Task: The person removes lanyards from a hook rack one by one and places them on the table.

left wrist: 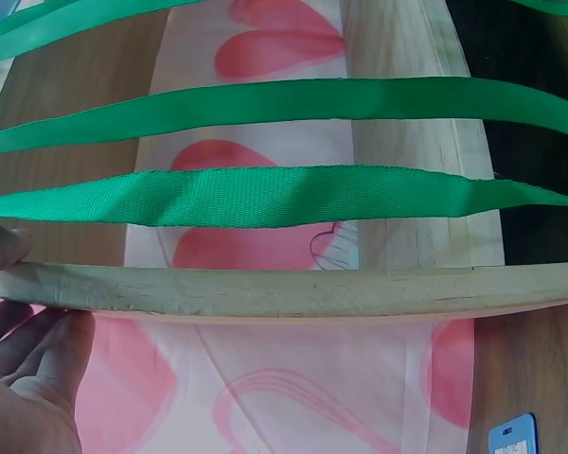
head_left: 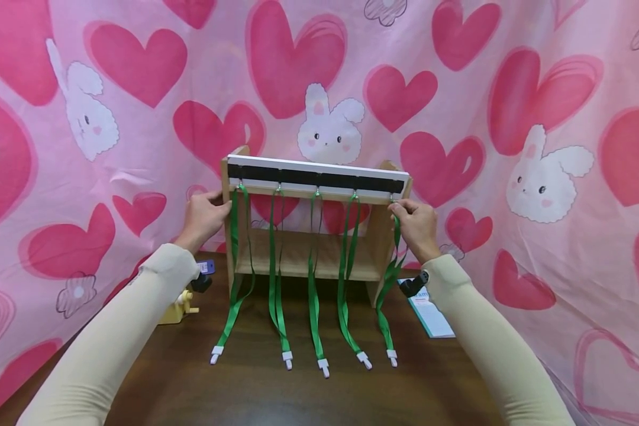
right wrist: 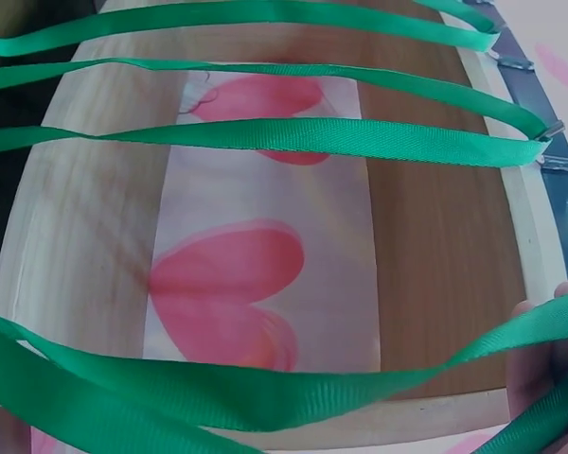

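A wooden rack [head_left: 303, 251] stands on the table, with a white top rail [head_left: 298, 163] that bears a black strip. Several green lanyards [head_left: 313, 290] hang from small metal hooks along it, their white clips [head_left: 323, 368] lying on the tabletop. My left hand [head_left: 205, 216] grips the edge of the rack's left side panel [left wrist: 293, 291], thumb on one face and fingers on the other. At the rail's right end, my right hand [head_left: 416, 225] pinches the rightmost lanyard [right wrist: 256, 397] just below its hook. Part of that hand is hidden behind the ribbon in the right wrist view.
Left of the rack are a yellow object with a handle [head_left: 173, 310] and a blue card-like tag [head_left: 206, 266]. A white and teal booklet [head_left: 431, 316] lies to the right. Pink heart-patterned cloth [head_left: 325, 53] hangs close behind and on both sides.
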### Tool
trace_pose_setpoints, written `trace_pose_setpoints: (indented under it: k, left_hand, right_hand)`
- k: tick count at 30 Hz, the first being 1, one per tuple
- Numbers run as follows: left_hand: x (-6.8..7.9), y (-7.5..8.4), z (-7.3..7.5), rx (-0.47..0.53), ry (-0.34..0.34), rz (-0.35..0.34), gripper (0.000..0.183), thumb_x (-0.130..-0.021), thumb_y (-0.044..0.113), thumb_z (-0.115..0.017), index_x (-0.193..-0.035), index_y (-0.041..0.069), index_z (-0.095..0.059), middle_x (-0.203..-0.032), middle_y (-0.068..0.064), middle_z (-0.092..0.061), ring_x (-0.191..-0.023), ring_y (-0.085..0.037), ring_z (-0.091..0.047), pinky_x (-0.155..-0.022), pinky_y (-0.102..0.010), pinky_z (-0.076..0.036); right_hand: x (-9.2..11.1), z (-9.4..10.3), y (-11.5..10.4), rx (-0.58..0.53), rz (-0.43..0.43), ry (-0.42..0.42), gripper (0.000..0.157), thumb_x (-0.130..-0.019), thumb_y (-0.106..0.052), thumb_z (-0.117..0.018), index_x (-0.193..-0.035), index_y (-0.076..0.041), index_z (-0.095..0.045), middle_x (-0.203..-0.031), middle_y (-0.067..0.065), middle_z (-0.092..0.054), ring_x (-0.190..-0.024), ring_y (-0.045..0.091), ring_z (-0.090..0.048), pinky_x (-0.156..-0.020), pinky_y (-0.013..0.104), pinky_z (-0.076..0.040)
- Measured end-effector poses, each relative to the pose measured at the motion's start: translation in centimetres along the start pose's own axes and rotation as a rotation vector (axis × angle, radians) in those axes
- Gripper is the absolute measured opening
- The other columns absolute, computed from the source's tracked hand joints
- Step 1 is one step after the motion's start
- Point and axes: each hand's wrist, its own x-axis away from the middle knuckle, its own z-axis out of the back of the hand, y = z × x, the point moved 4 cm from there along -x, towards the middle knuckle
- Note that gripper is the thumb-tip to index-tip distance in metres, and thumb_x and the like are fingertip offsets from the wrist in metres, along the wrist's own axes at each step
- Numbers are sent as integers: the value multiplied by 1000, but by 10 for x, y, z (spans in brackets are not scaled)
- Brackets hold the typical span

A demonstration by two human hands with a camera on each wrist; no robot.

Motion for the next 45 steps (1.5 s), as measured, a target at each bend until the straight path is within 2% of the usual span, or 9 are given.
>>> trace_pose_setpoints:
  k: [3,9,13,22,29,31,35,39,45]
  left_hand:
    - [0,0,0,-8,7,1,52,-98,29,-68,-143,6,-56,-133,-23,-67,-114,-36,-70,-94,-47,-59]
    - [-1,0,0,9,10,8,52,-98,28,-68,-143,6,-57,-134,-22,-67,-115,-36,-70,-95,-46,-59]
    - [-1,0,-1,9,5,16,52,-98,28,-68,-143,7,-56,-135,-22,-66,-116,-35,-69,-95,-46,-59]
    - [-2,-3,0,-4,22,18,50,-97,27,-69,-141,7,-59,-132,-21,-68,-115,-33,-70,-95,-45,-59]
    - [-2,1,0,-11,25,20,50,-96,28,-70,-140,7,-59,-130,-21,-69,-113,-33,-71,-94,-45,-60]
    - [-2,2,0,-13,27,17,50,-96,27,-70,-140,6,-59,-130,-22,-69,-113,-34,-70,-95,-45,-59]
    - [-3,2,0,-14,25,22,49,-96,26,-70,-140,7,-59,-129,-22,-69,-113,-33,-70,-94,-45,-59]
    - [-3,4,0,-20,30,14,49,-96,26,-69,-140,6,-59,-128,-23,-70,-111,-33,-70,-94,-46,-59]
    - [-2,4,-1,-36,33,17,51,-96,27,-69,-141,5,-58,-128,-24,-69,-111,-33,-70,-95,-46,-59]
  right_hand:
    - [0,1,-1,11,6,-3,27,-98,-27,-68,-94,-3,-78,-66,-5,-65,-47,2,-59,-48,17,-50]
    - [0,3,-2,32,-2,-21,31,-99,-32,-67,-97,-4,-78,-80,18,-71,-50,3,-62,-52,17,-54]
    - [1,3,-2,36,-3,-25,31,-99,-32,-67,-97,-3,-78,-83,23,-71,-50,4,-62,-51,17,-53]
    - [2,3,-3,42,-16,-29,29,-98,-31,-67,-97,-4,-79,-74,7,-71,-51,4,-63,-52,17,-52]
    - [3,5,-4,17,-27,-42,31,-98,-32,-67,-98,-4,-78,-84,22,-72,-51,8,-65,-53,18,-55]
    - [2,5,-4,10,-31,-43,31,-98,-32,-67,-98,-4,-78,-83,22,-72,-52,12,-67,-54,18,-56]
    - [0,8,-6,-20,-28,-37,29,-98,-28,-67,-97,-1,-77,-73,10,-72,-52,14,-69,-53,18,-56]
    - [-1,14,-11,-87,-2,-33,29,-99,-22,-65,-97,5,-75,-65,-6,-67,-50,7,-66,-53,17,-57]
    - [0,23,-20,-218,-53,-109,33,-101,-25,-62,-111,6,-72,-78,-8,-73,-69,5,-74,-73,19,-62]
